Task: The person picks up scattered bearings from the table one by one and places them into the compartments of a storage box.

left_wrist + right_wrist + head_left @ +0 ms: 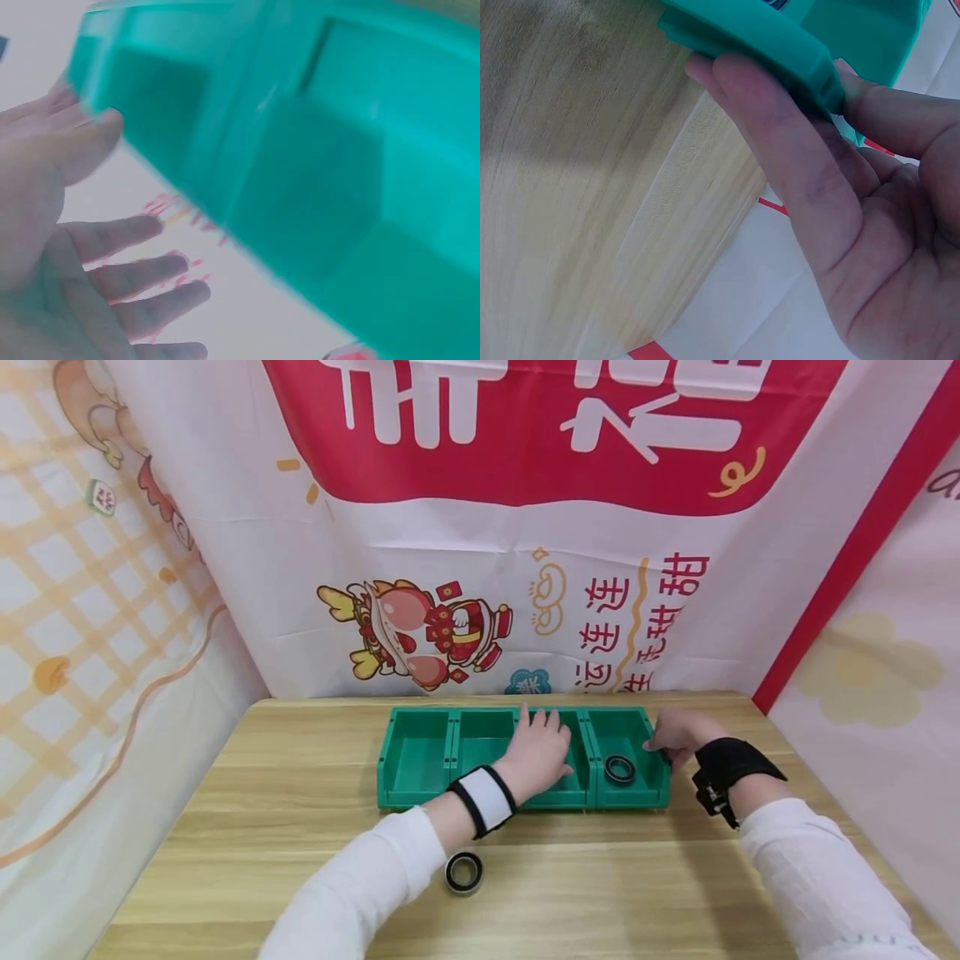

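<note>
Right hand point(678, 742): grip narrow, thumb and fingers pinching the outer side wall of the rightmost green bin point(630, 798). One bearing point(610, 768) lies inside it. Left hand point(536, 756): fingers spread over the adjoining bins point(420, 797); contact cannot be told. Row stands near the worktop's point(300, 827) back edge; second bearing point(464, 887) lies in front, beside the left sleeve point(352, 877).
</note>
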`<state>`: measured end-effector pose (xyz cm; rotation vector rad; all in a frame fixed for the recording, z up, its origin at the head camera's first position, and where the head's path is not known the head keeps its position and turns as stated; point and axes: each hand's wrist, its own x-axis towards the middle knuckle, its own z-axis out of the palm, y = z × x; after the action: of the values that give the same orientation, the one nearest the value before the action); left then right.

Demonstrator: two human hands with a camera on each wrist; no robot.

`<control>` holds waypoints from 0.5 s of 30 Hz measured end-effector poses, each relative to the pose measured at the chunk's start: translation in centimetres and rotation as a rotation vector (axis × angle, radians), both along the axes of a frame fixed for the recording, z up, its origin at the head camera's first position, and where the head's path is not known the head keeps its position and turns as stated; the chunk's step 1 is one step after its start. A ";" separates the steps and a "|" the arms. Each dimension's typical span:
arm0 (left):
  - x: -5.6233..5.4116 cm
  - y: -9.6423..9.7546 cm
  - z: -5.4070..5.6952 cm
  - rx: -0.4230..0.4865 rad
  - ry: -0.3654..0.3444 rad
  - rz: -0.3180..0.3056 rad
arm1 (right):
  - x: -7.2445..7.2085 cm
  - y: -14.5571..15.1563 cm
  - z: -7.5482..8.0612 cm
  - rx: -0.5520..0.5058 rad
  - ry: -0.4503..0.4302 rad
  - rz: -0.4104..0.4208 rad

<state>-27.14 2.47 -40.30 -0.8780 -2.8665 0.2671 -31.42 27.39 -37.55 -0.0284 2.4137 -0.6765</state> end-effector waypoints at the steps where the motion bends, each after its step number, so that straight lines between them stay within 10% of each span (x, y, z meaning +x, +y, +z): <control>1: 0.5 -0.7 0.6 0.026 0.002 -0.007 | 0.0 0.0 0.0 0.000 0.002 0.000; 8: 4.7 -6.6 2.4 0.132 -0.002 -0.078 | 0.1 -0.2 -0.3 0.004 0.020 0.003; 15: 8.2 -10.5 0.4 0.177 -0.045 -0.167 | 0.1 -0.1 -0.1 -0.003 0.012 0.008</control>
<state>-18.94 -8.07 -39.95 -1.0913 -2.7804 -0.0244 -31.33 27.31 -37.62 -0.0432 2.4224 -0.6785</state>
